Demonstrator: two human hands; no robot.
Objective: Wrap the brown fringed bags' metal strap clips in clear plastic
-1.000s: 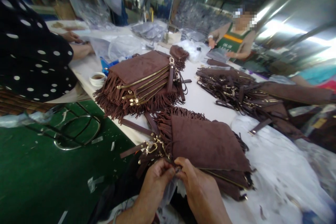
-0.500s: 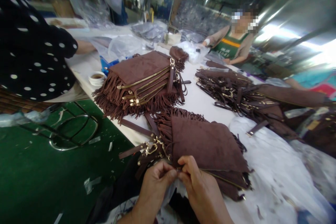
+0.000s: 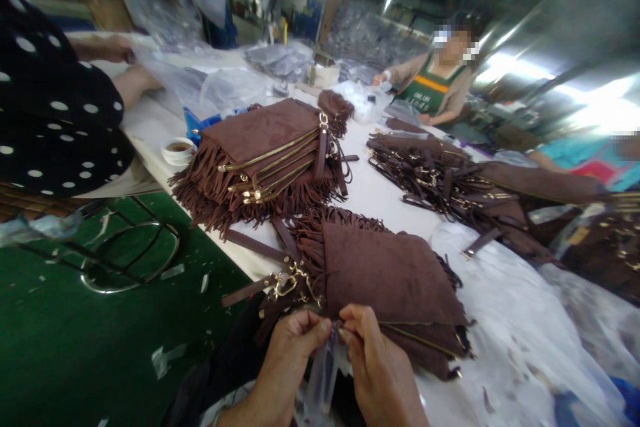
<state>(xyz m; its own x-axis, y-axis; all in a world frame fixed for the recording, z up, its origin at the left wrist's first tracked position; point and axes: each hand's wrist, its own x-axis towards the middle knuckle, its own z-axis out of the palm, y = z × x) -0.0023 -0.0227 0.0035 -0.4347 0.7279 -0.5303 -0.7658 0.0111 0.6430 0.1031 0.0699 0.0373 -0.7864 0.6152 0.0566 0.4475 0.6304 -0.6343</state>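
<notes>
Both my hands are closed in a pinch at the near corner of a brown suede fringed bag [image 3: 385, 273] lying on the table edge. My left hand [image 3: 293, 353] and my right hand [image 3: 375, 360] almost meet, thumbs against fingertips. From between them hangs a piece of clear plastic film [image 3: 323, 370], gripped at its top end. The bag's gold zipper edge [image 3: 420, 339] runs to the right of my right hand. Beyond my left hand lie straps with gold clasps [image 3: 287, 283]. Anything smaller at the fingertips is hidden.
Farther back sits a stack of fringed bags [image 3: 265, 153] beside a white tub [image 3: 179, 151]. More brown bags [image 3: 435, 173] lie to the right, near white plastic sheeting [image 3: 505, 320]. A person in polka dots [image 3: 60, 107] handles film; another wears a green apron [image 3: 425, 90].
The clear plastic now shows more fully, hanging between my hands. My fingers stay pinched at nearly the same spot. The person at left has drawn their hands back, lifting film.
</notes>
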